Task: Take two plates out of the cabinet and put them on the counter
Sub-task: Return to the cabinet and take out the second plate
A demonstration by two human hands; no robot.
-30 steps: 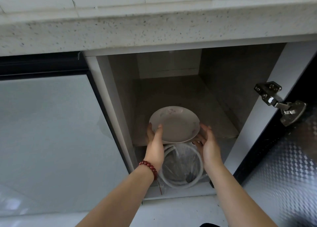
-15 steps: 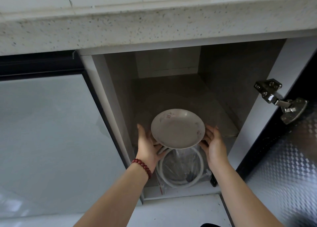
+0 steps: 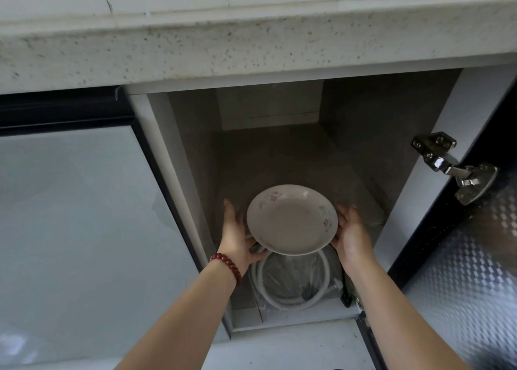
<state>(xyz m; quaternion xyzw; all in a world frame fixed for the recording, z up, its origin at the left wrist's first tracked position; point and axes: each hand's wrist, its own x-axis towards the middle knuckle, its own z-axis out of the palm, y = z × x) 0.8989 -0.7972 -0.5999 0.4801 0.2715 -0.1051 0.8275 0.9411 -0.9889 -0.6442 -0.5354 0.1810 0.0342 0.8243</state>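
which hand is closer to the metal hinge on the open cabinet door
Right. The right hand holds the plate at its right edge, below and left of the hinge; the left hand holds its left edge, on the plate's far side.

The left hand (image 3: 237,238) and right hand (image 3: 353,236) are bare, as are both forearms. The left wrist carries a single-strand bracelet of round, glossy, dark red beads (image 3: 227,264), uniform in size and closely strung.
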